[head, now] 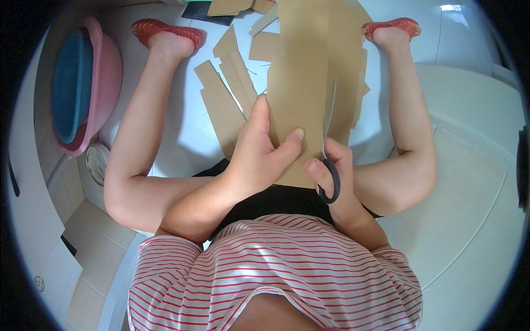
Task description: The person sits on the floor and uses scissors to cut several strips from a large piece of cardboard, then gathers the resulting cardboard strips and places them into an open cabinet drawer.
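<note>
A large sheet of brown cardboard [302, 82] stretches away from my lap, between my knees. My left hand [263, 149] grips its left edge, with the thumb lying on top and the other fingers partly hidden. In my right hand [341, 165] is a pair of scissors [330, 180] with black handle loops. One long metal blade shows along a line in the cardboard, near the sheet's right part; the other blade is hidden. Left of the sheet, cut cardboard strips [221, 109] lie on the floor.
Smaller cardboard pieces [265, 46] and a dark flat item [207, 14] lie farther off on the pale floor. Pink [108, 82] and blue [68, 87] basins lean at the left. Red slippers [165, 33] are on my feet. A pale curved panel [468, 165] stands at the right.
</note>
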A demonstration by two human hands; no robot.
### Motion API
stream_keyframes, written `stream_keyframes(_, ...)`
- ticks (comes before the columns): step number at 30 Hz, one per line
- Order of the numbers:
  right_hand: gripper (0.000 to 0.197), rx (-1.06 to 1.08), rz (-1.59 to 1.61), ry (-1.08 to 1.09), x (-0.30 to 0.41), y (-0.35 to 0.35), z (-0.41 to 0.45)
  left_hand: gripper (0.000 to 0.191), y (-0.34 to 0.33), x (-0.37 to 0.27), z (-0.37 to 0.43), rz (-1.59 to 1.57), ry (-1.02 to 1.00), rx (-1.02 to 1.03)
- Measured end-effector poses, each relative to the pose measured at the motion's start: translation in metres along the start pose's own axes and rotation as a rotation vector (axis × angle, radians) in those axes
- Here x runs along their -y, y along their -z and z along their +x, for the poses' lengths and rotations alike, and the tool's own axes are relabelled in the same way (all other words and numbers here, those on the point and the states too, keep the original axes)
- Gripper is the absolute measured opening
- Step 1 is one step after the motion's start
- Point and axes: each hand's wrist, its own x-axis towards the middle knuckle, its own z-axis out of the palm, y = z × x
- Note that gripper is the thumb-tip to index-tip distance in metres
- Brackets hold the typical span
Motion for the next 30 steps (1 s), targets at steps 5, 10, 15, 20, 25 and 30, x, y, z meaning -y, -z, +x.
stream_keyframes(5, 0.039, -0.040, -0.025, -0.063, 0.000, 0.001, -0.003, 0.050, 0.000, 0.005, 0.000, -0.016, -0.005, 0.001)
stream_keyframes(10, 0.033, -0.025, -0.051, 0.059, 0.000, 0.002, 0.007, 0.047, -0.001, 0.003, -0.001, 0.016, 0.028, -0.001)
stream_keyframes(15, 0.031, -0.071, -0.059, 0.036, 0.000, -0.001, 0.007, 0.040, -0.003, 0.004, -0.001, 0.036, -0.035, -0.030)
stream_keyframes(20, 0.030, -0.101, -0.115, 0.031, -0.004, 0.004, 0.007, 0.040, -0.004, 0.005, 0.000, -0.015, 0.009, -0.033)
stream_keyframes(25, 0.032, -0.236, 0.084, 0.101, 0.005, 0.019, 0.027, 0.051, -0.014, 0.000, -0.015, 0.074, 0.082, 0.146)
stream_keyframes(30, 0.039, -0.138, 0.104, 0.114, 0.023, 0.033, 0.032, 0.048, -0.023, 0.008, -0.018, -0.130, 0.140, 0.151)
